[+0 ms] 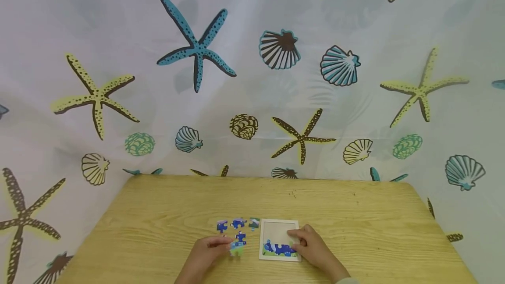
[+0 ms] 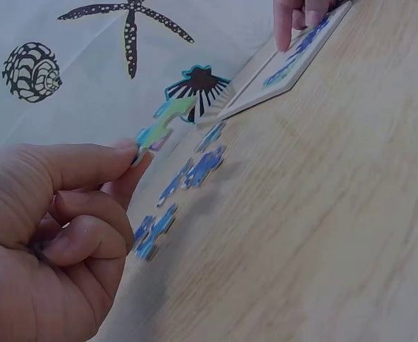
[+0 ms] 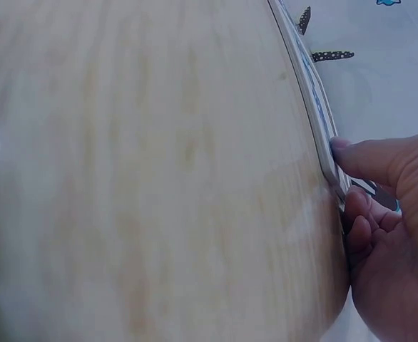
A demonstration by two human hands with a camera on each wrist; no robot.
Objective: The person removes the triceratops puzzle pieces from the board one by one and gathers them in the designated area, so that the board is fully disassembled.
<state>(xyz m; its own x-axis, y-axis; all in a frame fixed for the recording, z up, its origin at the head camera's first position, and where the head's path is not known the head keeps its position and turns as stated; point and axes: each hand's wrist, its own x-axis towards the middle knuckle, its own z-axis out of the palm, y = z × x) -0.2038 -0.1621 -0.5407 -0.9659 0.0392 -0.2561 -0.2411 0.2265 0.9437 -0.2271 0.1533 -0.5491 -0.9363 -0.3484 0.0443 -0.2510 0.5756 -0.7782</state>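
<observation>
Head view: shows inside the tray (image 1: pixel 261 240), with joined pieces (image 1: pixel 281 250) along its near side and the far part bare; neither wrist view shows this layout squarely.
Left wrist view: shows the left hand's (image 1: pixel 208 250) grip close up, which the head view gives only from above.
Right wrist view: shows the tray edge-on at the table's (image 1: pixel 158 214) surface, and the right hand's (image 1: pixel 313 246) lower fingers curled at the outer edge, a detail hidden from the head view.
Left hand: nearly closed; thumb and forefinger pinch one blue-and-green held piece (image 2: pixel 167 121) by its edge, remaining fingers folded into the palm.
Right hand: partly open; thumb at the tray's right rim, forefinger reaching over the bare part. Whether it grips the tray or only touches it cannot be told.
Held piece: raised off the table, between the two hands, left of the tray and apart from it.
Loose pieces (image 1: pixel 238 223): on the table, beyond the left hand and left of the tray.
Backdrop: cloth (image 1: pixel 236 100) printed with starfish and shells.
</observation>
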